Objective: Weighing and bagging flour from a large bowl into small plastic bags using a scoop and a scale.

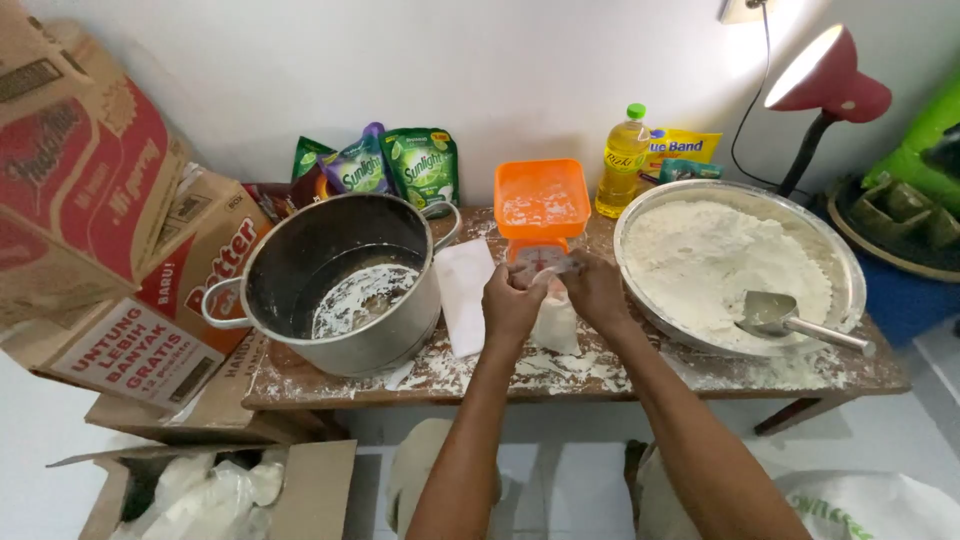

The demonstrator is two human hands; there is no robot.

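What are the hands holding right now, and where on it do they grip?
Both the left hand and right hand pinch the top of a small clear plastic bag of flour, at its gathered mouth.

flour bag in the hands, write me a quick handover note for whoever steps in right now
Left hand: pinches the top of a small clear bag of flour, fingers closed on it.
Right hand: grips the same bag top from the other side.
The bag stands on the wooden table, just in front of the orange scale.
To the right, the wide metal pan holds loose flour with a metal scoop lying in it.
To the left, the big pot has only white residue at the bottom.
Done: this bag is filled.
Left: its top is not visibly closed off; plenty of flour remains in the pan.
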